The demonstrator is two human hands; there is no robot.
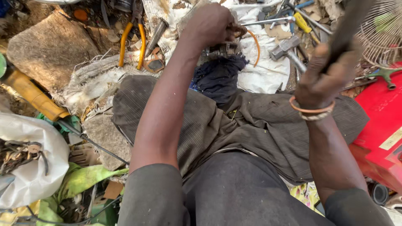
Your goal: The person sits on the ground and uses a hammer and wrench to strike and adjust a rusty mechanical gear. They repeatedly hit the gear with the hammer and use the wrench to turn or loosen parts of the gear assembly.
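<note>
the left hand (209,23) is stretched out ahead, fingers curled tight over a small grimy metal part (220,49) that sits on a dark blue rag (220,75) at the person's knee. can't make out what the part is, it's mostly hidden under the fist. the right hand (320,81) is raised up close to the camera, closed around a dark handle (345,31) that runs up and out of view, blurred, so no telling what tool it belongs to. there's an orange band and a beaded one on that wrist.

just left of the left hand lie pliers with orange grips (132,39) and a metal cone-shaped punch (157,35). between the two hands, on the white sacking (264,71) spread over the ground, there's a hammer (287,50) and a loose orange wire curve. past the right hand sits a wire fan guard (383,31), and below it a red metal box (377,121). far left, a white bag (33,167) of scrap bits.
</note>
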